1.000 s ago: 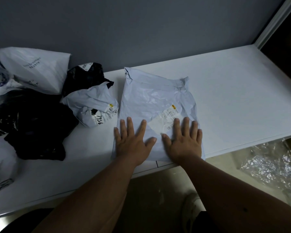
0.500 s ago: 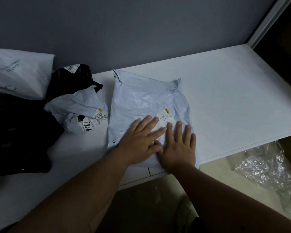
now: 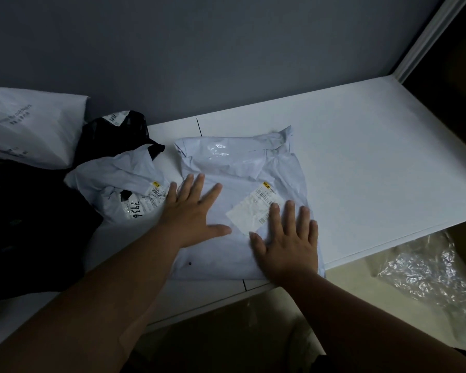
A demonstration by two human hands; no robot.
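A flat pale grey mailer bag (image 3: 242, 168) lies on the white table (image 3: 374, 162) near its front edge, with a white shipping label (image 3: 256, 211) on top. My left hand (image 3: 191, 211) lies flat on the bag's left part, fingers spread and straight. My right hand (image 3: 288, 238) presses flat on the bag's near right part, its index finger touching the label's lower edge.
A crumpled grey parcel (image 3: 121, 181) marked 7936 sits just left of the bag. Behind it are a black bag (image 3: 113, 133) and a white bag (image 3: 30, 125); a large black bag (image 3: 30, 227) fills the left. Clear crinkled plastic (image 3: 425, 273) lies below the table's right edge.
My left hand has slid left off the label to the bag's left side, uncovering the label. The right hand stays flat on the near right part.
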